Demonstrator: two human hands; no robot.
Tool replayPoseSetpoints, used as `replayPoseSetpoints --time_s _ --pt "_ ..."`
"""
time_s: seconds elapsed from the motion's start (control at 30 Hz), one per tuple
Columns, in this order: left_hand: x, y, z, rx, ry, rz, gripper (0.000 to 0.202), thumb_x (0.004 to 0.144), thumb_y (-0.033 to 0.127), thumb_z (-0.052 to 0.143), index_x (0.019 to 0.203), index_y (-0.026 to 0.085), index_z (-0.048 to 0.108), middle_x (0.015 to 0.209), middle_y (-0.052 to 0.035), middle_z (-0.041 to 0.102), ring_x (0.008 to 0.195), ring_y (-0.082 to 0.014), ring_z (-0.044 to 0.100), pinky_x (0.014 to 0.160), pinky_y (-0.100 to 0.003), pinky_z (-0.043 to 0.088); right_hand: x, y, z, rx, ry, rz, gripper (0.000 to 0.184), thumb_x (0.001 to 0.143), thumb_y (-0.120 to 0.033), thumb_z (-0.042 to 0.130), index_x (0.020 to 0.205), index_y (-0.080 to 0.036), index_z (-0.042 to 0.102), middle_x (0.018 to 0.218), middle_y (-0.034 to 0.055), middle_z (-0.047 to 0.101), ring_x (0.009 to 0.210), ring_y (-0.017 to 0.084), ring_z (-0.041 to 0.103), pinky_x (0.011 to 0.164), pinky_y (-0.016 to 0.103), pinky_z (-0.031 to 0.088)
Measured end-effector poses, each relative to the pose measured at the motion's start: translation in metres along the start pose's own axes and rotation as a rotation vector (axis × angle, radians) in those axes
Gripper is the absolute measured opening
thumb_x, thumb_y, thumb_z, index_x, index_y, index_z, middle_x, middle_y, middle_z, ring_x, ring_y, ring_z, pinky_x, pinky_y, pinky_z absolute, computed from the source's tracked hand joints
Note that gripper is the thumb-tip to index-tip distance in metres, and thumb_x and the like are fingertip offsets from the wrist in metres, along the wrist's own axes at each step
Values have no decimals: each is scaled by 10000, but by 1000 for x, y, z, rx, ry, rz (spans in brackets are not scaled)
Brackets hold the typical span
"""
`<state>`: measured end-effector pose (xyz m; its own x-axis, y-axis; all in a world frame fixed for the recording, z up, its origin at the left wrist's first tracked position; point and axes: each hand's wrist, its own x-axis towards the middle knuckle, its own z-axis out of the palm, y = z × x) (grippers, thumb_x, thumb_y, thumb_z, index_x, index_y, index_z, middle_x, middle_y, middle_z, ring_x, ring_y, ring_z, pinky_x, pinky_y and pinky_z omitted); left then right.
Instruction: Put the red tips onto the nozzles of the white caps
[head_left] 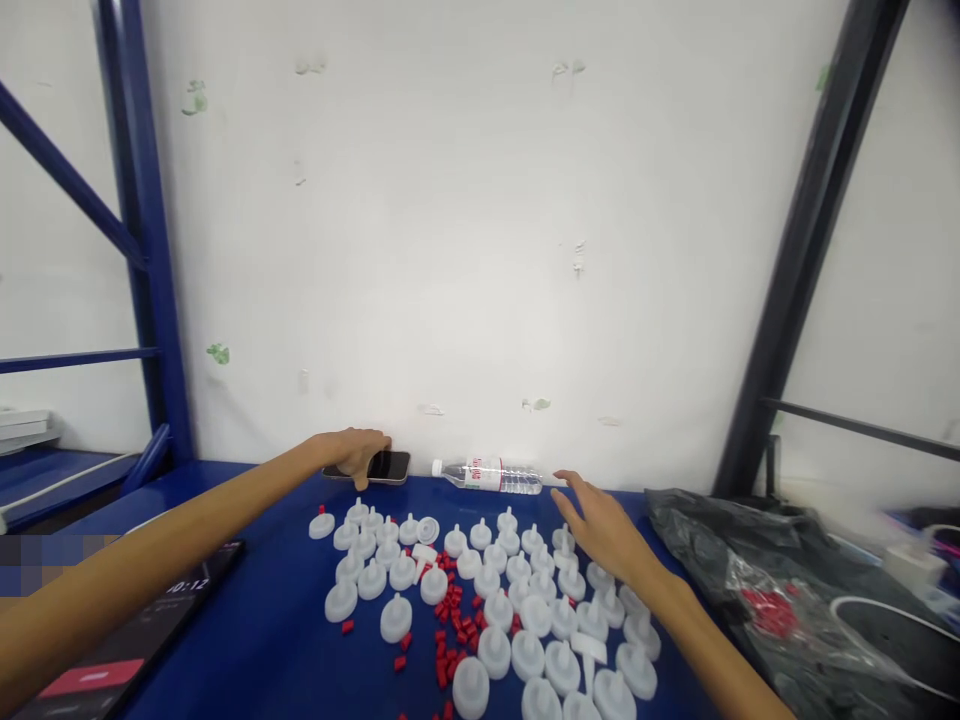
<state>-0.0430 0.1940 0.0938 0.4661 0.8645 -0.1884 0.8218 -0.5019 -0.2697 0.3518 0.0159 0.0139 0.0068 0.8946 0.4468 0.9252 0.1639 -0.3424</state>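
Left hand [356, 452] covering phone [391, 466], grip unclear; right hand [602, 522] spreading empty near bottle [487, 475], back edge of table [274, 600]. Bag [821, 640] holding red pieces [772, 612].

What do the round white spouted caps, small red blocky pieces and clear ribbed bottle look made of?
White spouted caps: probably moulded plastic, satin; soft highlights, uniform shapes.
Red blocky pieces: likely plastic; even colour, finish unclear.
Clear ribbed bottle: likely plastic, glossy; see-through, ridged wall.

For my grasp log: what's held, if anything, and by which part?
The left hand covers the left end of the smartphone by the wall; whether it grips cannot be told. The right hand, beside the plastic bottle, holds nothing.
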Motion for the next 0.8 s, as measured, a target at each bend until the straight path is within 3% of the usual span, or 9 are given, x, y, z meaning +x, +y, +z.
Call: replayPoseSetpoints --time_s 0.17,0.4,0.63,0.8 --pt "20 6 11 -98 -92 47 360 995 350 679 1310 184 621 1300 -97 664 1070 -254 695 892 -464 606 9 14 13 35 -84 82 576 1049 -446 397 1499 -96 477 1257 217 733 1221 373 679 1048 494 481" --pt "33 12 20 -247 -71 146 367 995 349 679 1318 186 617 1310 -98 660 1079 -257 692 898 -469 604 16 13 23 110 -167 93 588 1049 -469 408 1490 -92 508 1411 197 653 1334 320 615 1147 461 438" --pt "24 2 22 -348 18 235 385 995 349 679 1338 190 607 1343 -103 645 1118 -270 680 926 -489 592 36 -4 22 221 -204 110 483 1028 -419 456 1396 -151 621 1426 162 648 1308 292 640 1128 453 477" --pt "8 -18 17 -336 73 184 411 992 348 682 1364 198 592 1394 -109 614 1169 -287 657 959 -513 575 46 -20 24 250 -226 101 456 1014 -424 499 1352 -163 662 1365 155 695 1271 303 667 1106 438 499"
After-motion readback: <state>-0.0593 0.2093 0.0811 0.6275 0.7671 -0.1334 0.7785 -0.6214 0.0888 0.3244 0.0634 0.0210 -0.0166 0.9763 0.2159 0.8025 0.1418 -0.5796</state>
